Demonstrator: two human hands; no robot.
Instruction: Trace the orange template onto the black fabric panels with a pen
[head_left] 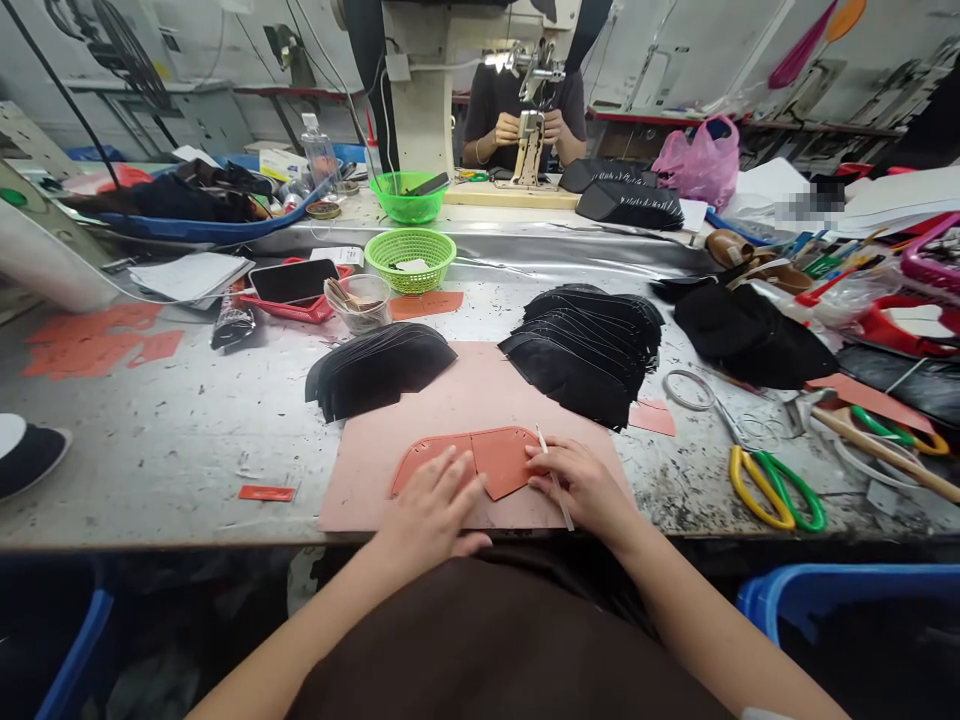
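Note:
A salmon-coloured cut template lies on a pink mat at the front edge of the worktable. My left hand lies flat on its left half, fingers spread. My right hand is closed in a pinch round a thin white marking pen, tip at the template's right edge. Two fanned stacks of black cut pieces lie behind the mat, one to the left and one to the right.
Yellow and green scissors lie to the right, with a metal ring and more black pieces. Two green baskets, a clear cup and a phone on a red tray stand behind. Another person works at a machine across the table.

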